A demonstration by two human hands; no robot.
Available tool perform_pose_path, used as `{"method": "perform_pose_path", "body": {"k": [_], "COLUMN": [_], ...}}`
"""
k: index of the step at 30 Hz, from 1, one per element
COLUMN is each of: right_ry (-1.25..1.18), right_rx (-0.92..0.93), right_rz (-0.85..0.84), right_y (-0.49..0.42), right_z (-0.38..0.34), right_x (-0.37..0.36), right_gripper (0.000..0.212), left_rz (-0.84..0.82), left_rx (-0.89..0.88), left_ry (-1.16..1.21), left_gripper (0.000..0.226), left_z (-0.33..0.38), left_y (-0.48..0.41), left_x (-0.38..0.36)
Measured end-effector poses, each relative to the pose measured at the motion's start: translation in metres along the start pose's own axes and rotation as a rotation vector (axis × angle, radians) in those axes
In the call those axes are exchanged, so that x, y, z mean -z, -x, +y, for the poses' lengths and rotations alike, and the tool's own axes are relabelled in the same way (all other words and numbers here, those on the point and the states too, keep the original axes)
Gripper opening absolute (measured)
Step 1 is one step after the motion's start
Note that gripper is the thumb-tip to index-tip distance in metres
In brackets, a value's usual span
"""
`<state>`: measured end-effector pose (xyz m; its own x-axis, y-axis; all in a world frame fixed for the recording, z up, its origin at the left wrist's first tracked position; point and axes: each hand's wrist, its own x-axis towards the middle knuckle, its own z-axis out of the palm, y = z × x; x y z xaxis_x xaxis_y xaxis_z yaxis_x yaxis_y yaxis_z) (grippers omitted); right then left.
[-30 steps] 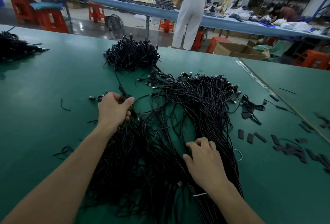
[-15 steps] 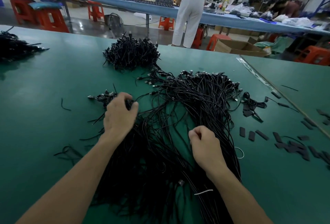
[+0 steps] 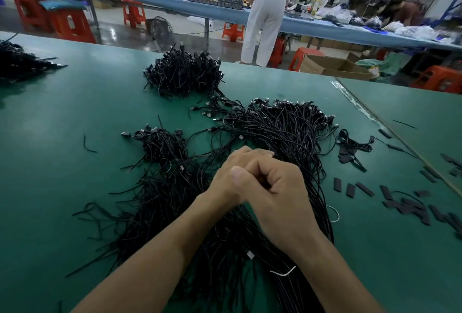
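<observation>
Green workbench (image 3: 75, 113), one lot: heap of black USB cables (image 3: 282, 132); strands ran lengthwise away from the person, connectors at the far end. Left hand (image 3: 232, 175) and right hand (image 3: 280, 192) were pressed together directly above the heap's middle, equally near, right fingers curled; whether either gripped a strand could not be told.

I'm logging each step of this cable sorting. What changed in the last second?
The left hand let go of the small cable bundle and moved right to meet the right hand, which edged forward; both now sit together over the loose cables. Whether their fingers hold a cable is hidden. The bundle, the far heap and the black strips stayed put.
</observation>
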<state>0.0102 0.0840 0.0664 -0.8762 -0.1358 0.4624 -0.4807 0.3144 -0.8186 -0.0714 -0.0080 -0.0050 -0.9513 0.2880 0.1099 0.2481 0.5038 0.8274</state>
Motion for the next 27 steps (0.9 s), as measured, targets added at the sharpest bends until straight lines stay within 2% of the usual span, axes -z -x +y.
{"method": "perform_pose_path", "body": {"k": [2, 3, 6, 8, 11, 13, 16, 17, 19, 21, 24, 25, 27], "right_ry": [-0.065, -0.081, -0.103, -0.1, 0.093, 0.303, 0.557, 0.585, 0.548, 0.444, 0.394, 0.44, 0.556], "right_rx": [0.019, 0.028, 0.024, -0.027, -0.216, -0.388, -0.551, -0.56, -0.518, -0.407, -0.38, -0.396, -0.343], "right_rz": [-0.025, -0.03, 0.053, 0.144, 0.215, 0.138, -0.128, -0.176, -0.171, -0.07, -0.069, -0.104, -0.111], "right_y": [0.004, 0.005, 0.006, 0.006, 0.005, 0.004, 0.003, 0.002, 0.001, -0.001, -0.001, 0.0, 0.001], "right_z": [-0.001, 0.0, 0.007, 0.015, 0.036, 0.051, 0.058, 0.056, 0.046, 0.031, 0.013, 0.012, 0.015], "right_x": [0.005, 0.008, 0.017, 0.027, 0.046, 0.059, 0.066, 0.064, 0.058, 0.05, 0.039, 0.036, 0.034], "right_gripper": [0.035, 0.035, 0.035, 0.039, 0.043, 0.043, 0.037, 0.036, 0.039, 0.053, 0.078, 0.081, 0.063], "left_rz": [0.045, 0.082, 0.208, 0.372, 0.672, 0.772, 0.706, 0.681, 0.639, 0.59, 0.461, 0.421, 0.394], "left_rx": [0.073, 0.051, 0.029, 0.067, -0.025, -0.13, -0.352, -0.474, -0.663, -0.642, -0.373, -0.319, -0.373], "left_ry": [-0.02, -0.024, 0.097, 0.213, 0.28, 0.357, 0.447, 0.378, 0.069, -0.264, -0.549, -0.589, -0.588], "left_gripper": [0.026, 0.015, 0.046, 0.051, 0.052, 0.053, 0.054, 0.051, 0.044, 0.038, 0.03, 0.028, 0.026], "left_z": [0.002, 0.007, 0.002, -0.004, -0.011, -0.008, 0.012, 0.018, 0.022, 0.02, 0.014, 0.012, 0.01], "left_y": [-0.005, -0.007, -0.022, -0.025, -0.022, -0.02, -0.009, -0.005, 0.0, 0.002, 0.004, 0.004, 0.006], "left_x": [-0.002, 0.001, 0.003, 0.005, 0.011, 0.016, 0.012, 0.011, 0.009, 0.01, 0.008, 0.005, 0.004]}}
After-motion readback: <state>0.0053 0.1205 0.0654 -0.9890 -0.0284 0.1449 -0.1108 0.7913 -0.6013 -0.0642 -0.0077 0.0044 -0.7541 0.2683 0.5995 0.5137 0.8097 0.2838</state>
